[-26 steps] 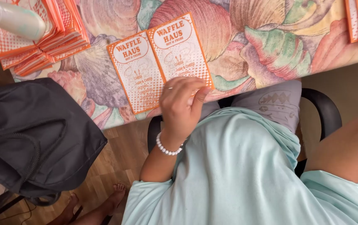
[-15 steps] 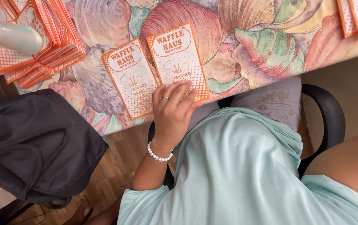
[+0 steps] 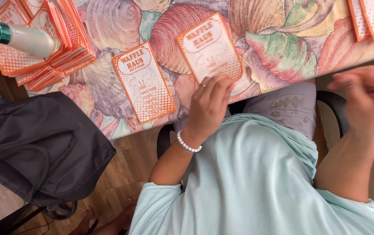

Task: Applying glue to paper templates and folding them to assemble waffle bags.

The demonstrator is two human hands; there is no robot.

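Note:
Two orange-and-white printed cards lie on a shell-patterned tablecloth [image 3: 282, 48]. My left hand [image 3: 211, 102], with a ring and a white bead bracelet, grips the lower edge of the right card [image 3: 208, 45], which is blurred and tilted. The left card [image 3: 143, 82] lies flat by itself, a gap away from the hand. My right hand [image 3: 367, 93] hovers blurred at the right, below the table's edge, fingers loosely apart and holding nothing.
A fanned stack of the same cards [image 3: 43, 39] sits at the top left with a white bottle [image 3: 24, 39] with a green cap lying on it. More cards [image 3: 372, 15] lie at the top right. A black bag [image 3: 39, 148] rests at the left above the wooden floor.
The two cards lay side by side under my left hand; now the right card has been drawn away to the right. My right hand has risen into view.

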